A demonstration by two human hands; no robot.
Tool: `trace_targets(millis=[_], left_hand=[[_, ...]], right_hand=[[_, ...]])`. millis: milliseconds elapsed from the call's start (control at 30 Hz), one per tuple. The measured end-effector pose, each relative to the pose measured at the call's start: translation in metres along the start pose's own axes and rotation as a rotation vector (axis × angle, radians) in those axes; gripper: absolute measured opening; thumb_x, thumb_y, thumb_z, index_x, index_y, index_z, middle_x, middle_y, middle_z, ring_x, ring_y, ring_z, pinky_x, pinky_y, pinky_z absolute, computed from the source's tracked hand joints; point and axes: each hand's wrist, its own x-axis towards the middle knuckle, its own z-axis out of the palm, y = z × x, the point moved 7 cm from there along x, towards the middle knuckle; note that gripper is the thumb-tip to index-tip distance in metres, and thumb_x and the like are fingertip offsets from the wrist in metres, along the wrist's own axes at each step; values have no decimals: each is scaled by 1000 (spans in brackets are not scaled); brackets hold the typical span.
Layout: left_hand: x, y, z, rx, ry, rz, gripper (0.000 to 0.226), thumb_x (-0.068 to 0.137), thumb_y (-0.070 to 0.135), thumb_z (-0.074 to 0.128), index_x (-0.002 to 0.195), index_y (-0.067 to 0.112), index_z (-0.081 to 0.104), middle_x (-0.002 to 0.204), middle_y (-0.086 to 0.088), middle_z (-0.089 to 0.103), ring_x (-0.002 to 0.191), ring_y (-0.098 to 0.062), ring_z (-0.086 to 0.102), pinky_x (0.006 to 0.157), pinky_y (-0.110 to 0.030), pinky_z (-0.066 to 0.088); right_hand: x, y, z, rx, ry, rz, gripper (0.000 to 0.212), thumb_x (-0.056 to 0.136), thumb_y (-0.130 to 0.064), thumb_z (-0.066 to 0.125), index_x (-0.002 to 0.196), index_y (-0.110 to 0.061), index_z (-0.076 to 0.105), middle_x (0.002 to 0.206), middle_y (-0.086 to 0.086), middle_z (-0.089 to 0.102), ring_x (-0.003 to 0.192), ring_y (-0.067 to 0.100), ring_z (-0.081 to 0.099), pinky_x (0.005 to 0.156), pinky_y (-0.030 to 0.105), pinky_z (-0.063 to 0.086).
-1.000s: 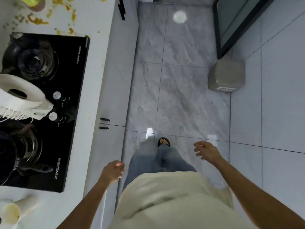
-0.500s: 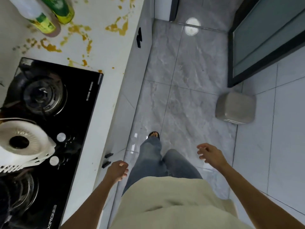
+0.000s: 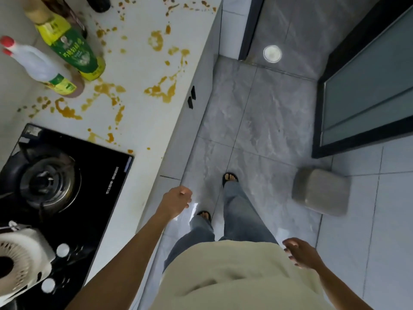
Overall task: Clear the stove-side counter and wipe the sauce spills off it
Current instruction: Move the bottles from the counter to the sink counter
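The grey tiled floor [image 3: 257, 135] fills the middle and right of the view, with a dark-framed glass door [image 3: 366, 90] at the right edge. Along the left runs the white counter [image 3: 143, 70], its top smeared and dotted with orange-brown sauce spills [image 3: 161, 90] from the far end down to the edge of the black gas stove [image 3: 67, 175], which is set into the near part of the counter. A white slotted appliance [image 3: 20, 260] sits on the stove's near burner at the lower left corner. A grey bin [image 3: 320, 191] stands on the floor by the right wall.

At the back of the counter stand the bottles: a tall one with a green and yellow label [image 3: 71, 48], a clear bottle with a red cap [image 3: 38, 66] just beside it on the left, and a dark bottle [image 3: 98, 2] further back, cut off by the top edge.

The person stands on the floor beside the counter, feet in sandals. The left arm reaches forward and slightly left, the left hand [image 3: 175, 201] hanging in the air just off the counter's front edge, fingers loosely curled and holding nothing. The right hand [image 3: 301, 253] is low by the hip, well apart from the left, fingers relaxed and spread, also holding nothing
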Motion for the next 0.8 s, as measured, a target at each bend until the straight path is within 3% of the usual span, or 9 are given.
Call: trace_targets(millis=[100,233,333,400,533,700,800], left_hand=[[11,6,-1,-15,27,-62,21,108,23,58,114,7,71,111,-15,76,88,-23,74,80,-28,62],[10,-11,0,-10,52,-177,23,107,18,60,117,0,70,113,-20,75,103,-38,75,102,-48,60],[1,-30,3,-91,79,-278,19,107,18,60,112,3,71,112,-22,76,102,-41,76,101,-51,60],[-8,-41,6,-101,85,-325,16,107,17,60,112,6,71,112,-19,77,99,-37,77,97,-46,60],[-18,-57,14,-184,105,-428,17,105,15,64,115,3,72,113,-18,77,100,-34,77,94,-42,61],[-12,-47,0,-260,146,-476,16,104,20,58,103,16,73,91,-4,79,77,-19,75,79,-37,63],[3,-24,-19,-225,128,-399,22,108,17,56,117,9,75,114,-8,78,99,-25,77,93,-37,62]], right_hand=[[21,-58,-49,-4,57,-61,17,103,-19,54,105,-11,68,92,10,75,78,27,71,66,30,50],[47,-157,-103,-42,96,-205,20,104,-22,55,114,-9,66,97,11,72,78,23,67,65,26,49],[64,-236,-124,-100,39,-303,23,107,-23,50,121,-9,63,110,14,70,92,27,68,78,33,53],[72,-287,-125,-159,-14,-372,25,107,-24,50,124,-11,63,115,12,70,99,28,68,86,37,53],[71,-381,-111,-258,-72,-503,23,106,-26,52,120,-16,66,110,8,72,96,24,70,83,32,55],[64,-458,-80,-412,-124,-587,21,107,-30,48,115,-22,65,108,3,72,95,20,71,94,39,56],[65,-478,-72,-495,-157,-584,18,107,-28,48,114,-24,63,110,5,72,93,17,71,88,30,57]])
